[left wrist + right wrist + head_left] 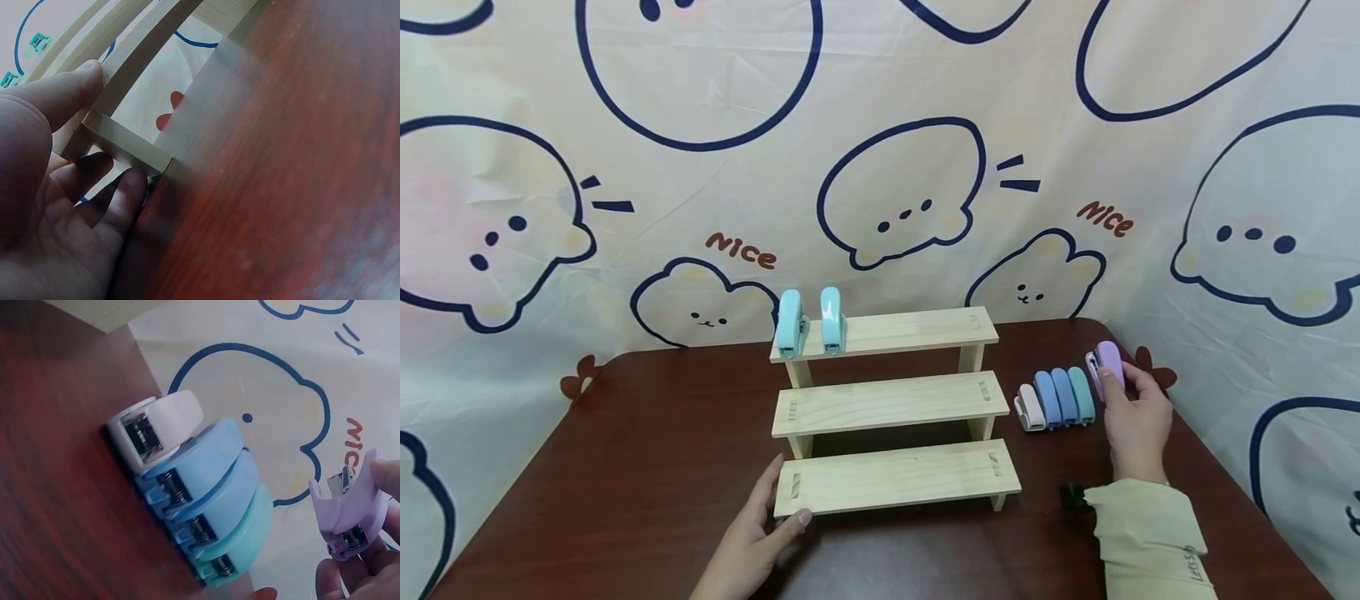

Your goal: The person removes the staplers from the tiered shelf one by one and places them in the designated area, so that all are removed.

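Note:
A lilac stapler (1105, 367) is pinched in my right hand (1138, 429), lifted beside the row at the table's right. In the right wrist view the lilac stapler (353, 515) has its two arms spread apart. That row holds a pale pink stapler (1030, 407), two blue staplers (1063, 396) and a teal stapler (1082, 395), side by side. My left hand (748, 537) grips the left end of the bottom step of a three-tier wooden shelf (895, 482), thumb along the front edge. Two light-blue staplers (832, 321) stand at the left of the top step.
The shelf's middle step (891, 406) carries nothing. Dark brown tabletop (647, 467) extends left and in front of the shelf. A cloth (895, 83) printed with cartoon outlines hangs behind and along the sides. Something small and black (1074, 497) shows by the right cuff.

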`<state>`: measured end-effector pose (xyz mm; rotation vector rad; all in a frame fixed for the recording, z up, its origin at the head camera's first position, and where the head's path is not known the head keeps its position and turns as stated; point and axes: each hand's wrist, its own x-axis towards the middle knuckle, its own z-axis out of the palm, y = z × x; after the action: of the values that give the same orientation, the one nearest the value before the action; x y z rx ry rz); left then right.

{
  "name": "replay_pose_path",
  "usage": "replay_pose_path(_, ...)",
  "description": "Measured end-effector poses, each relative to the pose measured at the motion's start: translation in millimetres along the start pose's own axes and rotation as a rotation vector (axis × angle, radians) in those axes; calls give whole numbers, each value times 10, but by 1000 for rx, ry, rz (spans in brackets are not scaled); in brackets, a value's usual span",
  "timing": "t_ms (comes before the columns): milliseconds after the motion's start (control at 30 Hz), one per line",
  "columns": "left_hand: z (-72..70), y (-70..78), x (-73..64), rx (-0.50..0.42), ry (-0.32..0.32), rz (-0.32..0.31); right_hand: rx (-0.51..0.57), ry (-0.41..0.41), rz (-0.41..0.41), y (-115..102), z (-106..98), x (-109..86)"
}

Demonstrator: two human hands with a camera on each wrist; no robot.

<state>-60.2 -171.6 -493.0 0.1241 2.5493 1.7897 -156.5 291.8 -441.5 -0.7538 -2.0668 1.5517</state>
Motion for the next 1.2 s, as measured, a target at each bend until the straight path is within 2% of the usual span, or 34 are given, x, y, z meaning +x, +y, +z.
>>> replay_pose_path(267, -7, -2, -1, 33, -2, 0, -38, -38, 31, 148, 8, 67)
replay_pose_path(633, -7, 2, 5, 39, 4, 8, -34, -35, 76, 289, -32, 137)
replay_pose_path(1033, -12, 8, -8, 63, 0, -5, -65, -68, 60, 483, -21, 223)
replay_pose_path(1200, -11, 16, -6, 79, 3, -13, -119, -105, 42, 509, -27, 251)
